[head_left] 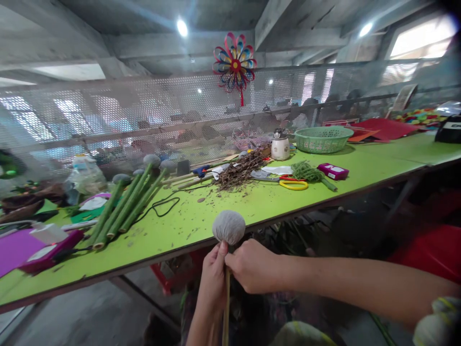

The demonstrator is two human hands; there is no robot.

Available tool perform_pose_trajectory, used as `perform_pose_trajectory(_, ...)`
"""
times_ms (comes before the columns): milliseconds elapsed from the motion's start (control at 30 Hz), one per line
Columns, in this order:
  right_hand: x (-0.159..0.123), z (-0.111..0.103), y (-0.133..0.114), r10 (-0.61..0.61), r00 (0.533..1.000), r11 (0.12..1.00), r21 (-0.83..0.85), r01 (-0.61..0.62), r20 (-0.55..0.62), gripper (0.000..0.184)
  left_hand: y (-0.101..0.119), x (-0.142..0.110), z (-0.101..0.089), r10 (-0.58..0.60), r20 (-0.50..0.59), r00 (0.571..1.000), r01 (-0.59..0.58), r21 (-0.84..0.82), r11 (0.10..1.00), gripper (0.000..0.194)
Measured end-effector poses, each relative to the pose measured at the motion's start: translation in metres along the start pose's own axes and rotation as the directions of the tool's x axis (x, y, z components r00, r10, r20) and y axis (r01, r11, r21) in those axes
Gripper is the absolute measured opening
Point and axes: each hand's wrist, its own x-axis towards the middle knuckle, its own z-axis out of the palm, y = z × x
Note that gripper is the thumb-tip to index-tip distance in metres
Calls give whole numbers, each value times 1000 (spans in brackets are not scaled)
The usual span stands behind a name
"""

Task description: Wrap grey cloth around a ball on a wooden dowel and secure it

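Observation:
A round, grey, cloth-covered ball (229,227) sits on top of a thin pale stick (226,307), just off the table's front edge. My left hand (215,269) is closed round the stick right below the ball, thumb pointing up. Pressed against the same spot from the right, my right hand (252,264) has its fingers curled in; whatever they pinch there is hidden. On the table to the left lie several green-wrapped stems (122,204) with similar grey balls at their far ends.
The green table (187,216) holds a bundle of brown twigs (243,168), yellow-handled scissors (293,182), green string (306,171), a purple box (333,171), a white jar (280,148) and a green basket (324,139). A mesh screen (162,115) stands behind; a paper flower (235,66) hangs there.

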Motion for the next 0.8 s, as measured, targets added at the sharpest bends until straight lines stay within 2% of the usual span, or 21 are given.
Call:
perform_pose_trajectory(67,-3,3,-2,73,995,995,79,-68,-65,17,5,0,-2,6,-16,1000,-6,0,1000,30)
perform_pose_trajectory(133,-7,7,-4,160,976,960,255,-118,-149,23,14,0,-6,10,-16,1000,-9,12,1000,26)
perform_pose_trajectory(200,-10,9,-3,268,936,876,463,-139,-226,26,28,1,-9,8,5,1000,-8,30,1000,27)
perform_pose_trajectory(267,-11,8,1,394,877,774,615,-153,-277,23,44,2,-10,-7,64,998,5,31,1000,31)
perform_pose_trajectory(367,-6,0,10,514,812,632,763,-139,-278,16,64,0,-6,-56,159,986,63,-38,997,32)
perform_pose_trajectory(433,0,-6,16,530,817,484,872,-73,-226,25,69,-2,-2,-97,196,976,120,-111,987,31)
perform_pose_trajectory(533,8,-10,19,453,883,172,984,46,-120,37,64,-4,2,-127,224,966,175,-206,963,29)
perform_pose_trajectory(600,12,-8,18,378,923,-17,997,80,-68,36,58,-2,4,-137,214,967,186,-224,957,29)
perform_pose_trajectory(633,14,-6,16,366,929,-90,992,89,-51,35,56,-1,5,-140,205,969,185,-219,958,29)
perform_pose_trajectory(700,17,-2,13,403,915,-185,977,110,-27,37,51,3,8,-137,180,974,170,-183,968,31)
perform_pose_trajectory(800,21,1,9,498,867,-223,965,136,-7,42,49,7,12,-100,138,985,114,-98,989,35)
